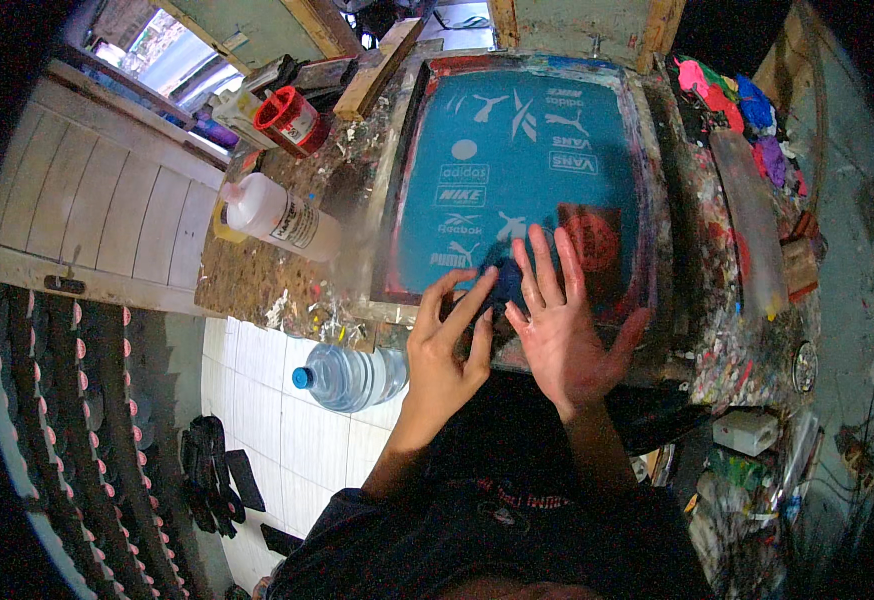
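A screen-printing frame [389, 210] with teal mesh lies on the worktable in front of me. Pale logo and lettering shapes mark the mesh. Over its near edge, my left hand [451, 335] has its fingers bent around a small dark blue rag [503, 284], which is partly hidden. My right hand [565, 335] is beside it, palm up and fingers spread, holding nothing. Its palm and fingers look wet and reddish. Beyond that hand, a dark red square patch [593, 240] with a round design shows at the mesh's near right.
On the table's left stand a white plastic bottle [282, 215], a red tub [292, 122] and a wooden bar [382, 70]. Coloured rags [747, 105] and a long flat strip [749, 220] lie at right. A large water bottle [352, 378] rests below the table's left edge.
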### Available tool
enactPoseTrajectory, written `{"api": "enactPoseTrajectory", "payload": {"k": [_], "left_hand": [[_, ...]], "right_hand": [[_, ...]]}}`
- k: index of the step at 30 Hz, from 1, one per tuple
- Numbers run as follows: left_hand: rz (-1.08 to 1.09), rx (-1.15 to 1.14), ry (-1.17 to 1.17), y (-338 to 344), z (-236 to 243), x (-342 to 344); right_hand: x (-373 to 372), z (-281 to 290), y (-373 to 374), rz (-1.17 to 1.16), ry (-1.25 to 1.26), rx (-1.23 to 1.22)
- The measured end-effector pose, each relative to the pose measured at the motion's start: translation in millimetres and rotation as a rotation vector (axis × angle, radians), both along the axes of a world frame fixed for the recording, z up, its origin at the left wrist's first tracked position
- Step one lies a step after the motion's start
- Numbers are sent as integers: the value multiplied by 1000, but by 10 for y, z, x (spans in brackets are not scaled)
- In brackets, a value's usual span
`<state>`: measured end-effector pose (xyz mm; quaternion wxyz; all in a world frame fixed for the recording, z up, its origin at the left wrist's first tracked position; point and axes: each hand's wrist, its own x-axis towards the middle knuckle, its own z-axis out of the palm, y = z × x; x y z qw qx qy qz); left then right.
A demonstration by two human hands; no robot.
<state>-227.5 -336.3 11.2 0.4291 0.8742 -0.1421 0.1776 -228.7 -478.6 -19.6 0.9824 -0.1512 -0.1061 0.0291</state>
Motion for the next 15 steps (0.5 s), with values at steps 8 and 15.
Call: {"api": "enactPoseTrajectory", "payload": {"k": [8, 15], "left_hand": [[-283, 283, -63, 187, 35, 95], [-122, 124, -22, 82, -75, -45]], "right_hand": [[30, -25, -55, -12, -67, 25], [37, 33, 18, -54, -30, 1]]}}
